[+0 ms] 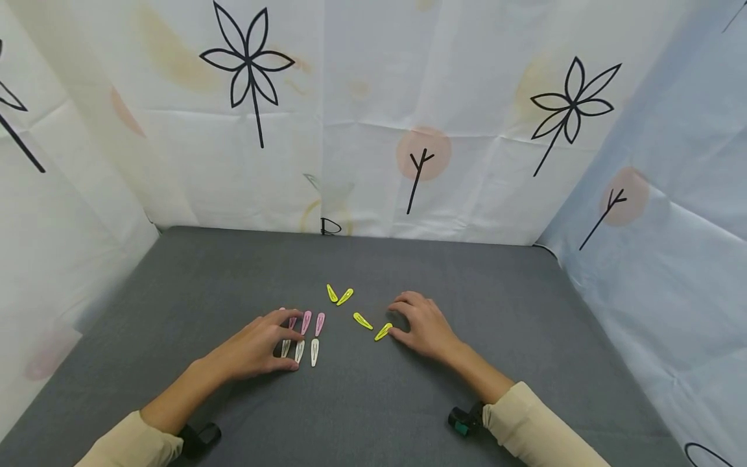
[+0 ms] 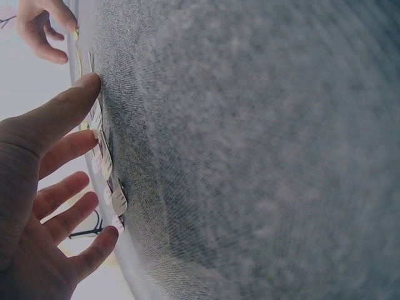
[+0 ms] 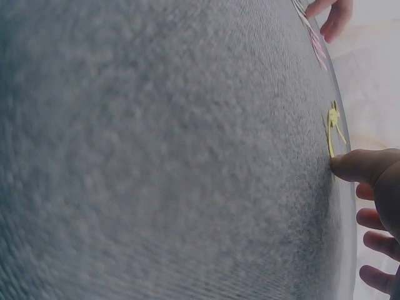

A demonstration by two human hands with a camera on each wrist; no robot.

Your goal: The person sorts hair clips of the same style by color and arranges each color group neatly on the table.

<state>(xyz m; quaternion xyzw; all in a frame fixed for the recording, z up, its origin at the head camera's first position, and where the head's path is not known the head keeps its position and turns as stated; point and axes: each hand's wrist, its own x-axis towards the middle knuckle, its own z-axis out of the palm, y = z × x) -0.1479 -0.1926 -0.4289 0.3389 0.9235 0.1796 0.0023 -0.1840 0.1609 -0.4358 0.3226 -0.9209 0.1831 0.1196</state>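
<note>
My left hand [image 1: 259,344] reaches over two short rows of hair clips, its thumb and fingers spread apart. Pink hair clips [image 1: 320,324] form the far row, and white hair clips [image 1: 314,353] lie end to end with them on the near side. The left fingers partly cover both rows. In the left wrist view, the thumb [image 2: 78,100] is close over the clips. My right hand [image 1: 428,331] has its thumb tip at the end of a yellow hair clip [image 1: 382,332], with the other fingers held apart from it. Another yellow clip [image 1: 362,321] lies just left of that one.
Two more yellow clips [image 1: 345,297] lie farther back, angled toward each other. Everything lies on a grey cloth-covered table [image 1: 373,415]. Patterned white curtains [image 1: 373,97] enclose its back and sides. Dark wrist cameras [image 1: 465,420] hang under both sleeves.
</note>
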